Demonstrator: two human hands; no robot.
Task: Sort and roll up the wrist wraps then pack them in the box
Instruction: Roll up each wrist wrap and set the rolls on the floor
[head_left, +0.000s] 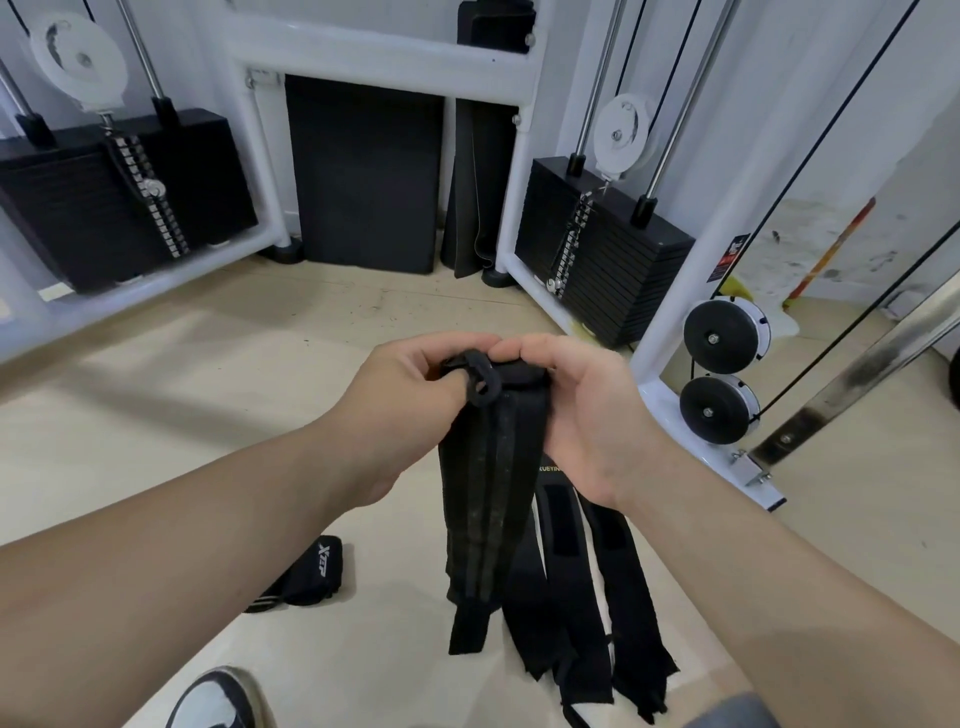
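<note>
The left forearm (171, 535) entered from 8 o'clock. The right forearm (789, 571) entered from 4 o'clock, with a grey sleeve edge (737, 712) near its elbow. They met at the middle of the view.

There the left hand (410, 400) and the right hand (582, 415) came fingertip to fingertip over the top end of a long black fabric wrist wrap (488, 499). The left hand's fingers were curled over that end, and its thumb pressed beside the small black thumb loop (483, 387). The right hand's fingers were curled over the same end from the 3 o'clock side, pinching it. The wrap hung straight down toward 6 o'clock.

Just behind it, toward 5 o'clock, several more black fabric straps (623, 597) with frayed ends trailed down from under the right hand. Whether their ends touched the floor could not be told.

At 7 o'clock of the hands, a rolled black wrist wrap with a white logo (311, 571) lay on the pale beige floor (156, 415), apart from the rest. A grey-and-black shoe (218, 701) showed at 7 o'clock on the bottom edge.

Farther off, a black weight stack (104, 192) stood at 10 o'clock and a second black weight stack (608, 260) at 2 o'clock. Both sat inside a white tubular steel frame (384, 67). A black mat (363, 171) leaned at 12 o'clock, and two black round pulleys (722, 338) were at 3 o'clock.
</note>
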